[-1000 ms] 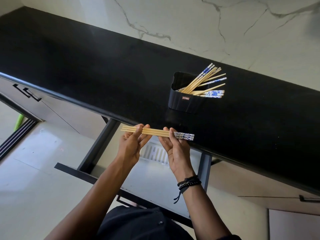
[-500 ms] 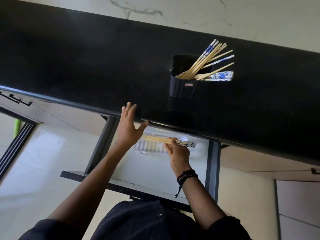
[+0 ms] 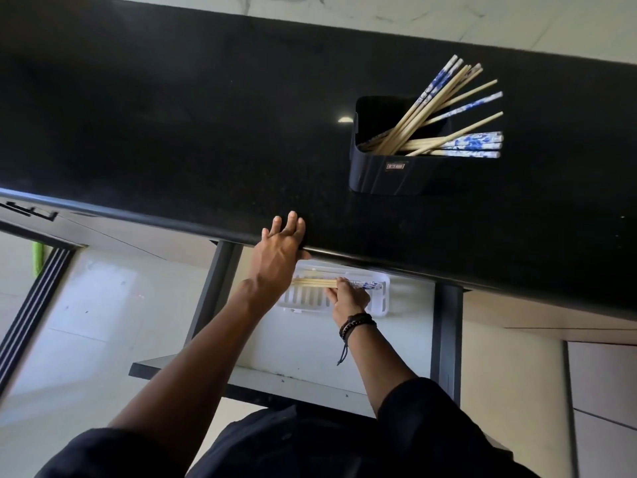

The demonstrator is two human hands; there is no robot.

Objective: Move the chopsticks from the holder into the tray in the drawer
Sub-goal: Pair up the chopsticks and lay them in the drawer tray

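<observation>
Right hand (image 3: 348, 298) gripped a small chopstick bundle (image 3: 313, 282) just over the white slotted tray (image 3: 379, 305) in the open drawer (image 3: 310, 343), below the black counter's (image 3: 172, 132) front edge. Left hand (image 3: 279, 250), fingers straight, rested on that edge.

Risk: the overhang crowded the tray, and a crooked release could spill sticks onto the drawer floor.

Holder (image 3: 382, 174) on the counter, many chopsticks (image 3: 448, 108) inside. Marble wall (image 3: 379, 12) behind the counter.

A person's right hand (image 3: 348, 298) grips chopsticks (image 3: 313, 282) over the white tray (image 3: 379, 307) in the open drawer (image 3: 310, 343), while the left hand (image 3: 279, 250) rests flat on the black desk (image 3: 172, 132) edge. In the black holder (image 3: 382, 174) lean more chopsticks (image 3: 448, 108).
</observation>
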